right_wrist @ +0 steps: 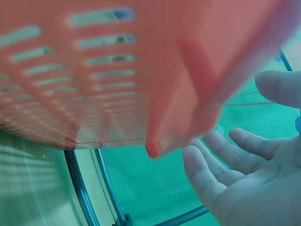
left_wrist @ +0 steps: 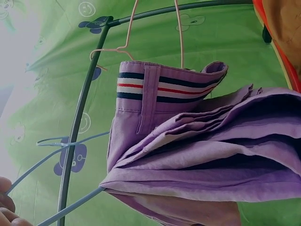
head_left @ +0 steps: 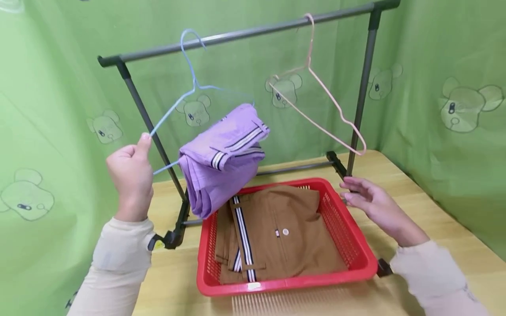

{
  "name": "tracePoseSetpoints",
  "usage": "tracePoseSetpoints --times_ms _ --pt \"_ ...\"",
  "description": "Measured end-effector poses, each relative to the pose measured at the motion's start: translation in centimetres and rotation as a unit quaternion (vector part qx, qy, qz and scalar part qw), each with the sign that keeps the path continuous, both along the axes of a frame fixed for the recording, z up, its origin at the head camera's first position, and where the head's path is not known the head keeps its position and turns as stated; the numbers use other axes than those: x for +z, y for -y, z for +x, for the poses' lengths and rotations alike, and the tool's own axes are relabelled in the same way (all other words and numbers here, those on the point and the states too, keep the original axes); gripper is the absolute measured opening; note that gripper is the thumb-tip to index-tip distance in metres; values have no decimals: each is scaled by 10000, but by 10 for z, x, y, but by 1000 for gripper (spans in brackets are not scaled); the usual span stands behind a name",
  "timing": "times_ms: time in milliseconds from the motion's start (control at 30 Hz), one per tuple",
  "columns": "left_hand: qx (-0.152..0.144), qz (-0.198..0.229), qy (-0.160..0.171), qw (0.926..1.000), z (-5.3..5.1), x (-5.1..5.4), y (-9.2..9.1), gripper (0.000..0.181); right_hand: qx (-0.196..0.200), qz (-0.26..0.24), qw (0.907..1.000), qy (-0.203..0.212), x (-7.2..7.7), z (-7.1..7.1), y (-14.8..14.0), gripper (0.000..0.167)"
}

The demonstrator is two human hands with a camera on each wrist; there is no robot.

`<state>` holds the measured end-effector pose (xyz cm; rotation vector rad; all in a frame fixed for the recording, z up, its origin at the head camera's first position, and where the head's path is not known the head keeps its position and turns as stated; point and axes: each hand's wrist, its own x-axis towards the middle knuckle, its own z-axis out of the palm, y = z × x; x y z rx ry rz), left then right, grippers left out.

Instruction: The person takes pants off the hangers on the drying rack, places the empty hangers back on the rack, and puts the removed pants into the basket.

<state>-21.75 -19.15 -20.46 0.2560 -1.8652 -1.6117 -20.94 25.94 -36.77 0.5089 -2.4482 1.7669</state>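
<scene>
- A folded purple garment (head_left: 221, 149) is draped over a blue hanger (head_left: 193, 80), above the far-left corner of a red basket (head_left: 308, 283); if the hanger were tilted, it could be shed.
- The hanger is gripped by the left hand (head_left: 132, 175); by a hard pull it could be unhooked from the rail (head_left: 257, 30).
- The right hand (head_left: 379, 208) is seen open beside the basket's right edge, which could be bumped.
</scene>
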Motion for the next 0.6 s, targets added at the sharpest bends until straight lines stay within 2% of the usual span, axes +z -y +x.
tracePoseSetpoints --times_ms 100,233,300,367,467,600 --pt "4 39 -107 9999 -2 6 0 52 67 -172 9998 -3 6 -7 -4 54" --pt "-6 111 112 9999 -2 7 0 53 135 -444 9989 -18 7 -7 -13 47" --pt "5 102 133 9999 -2 6 0 53 377 -918 9950 -61 8 -8 -17 38" --pt "6 88 105 9999 -2 5 0 53 728 -1478 9863 -88 9 -9 -19 33" --pt "17 49 98 9999 -3 4 1 53 1290 -2216 9666 -45 13 -10 -20 36" --pt "43 -43 123 9999 -3 4 0 54 1779 -2719 9457 84 19 -11 -17 37"
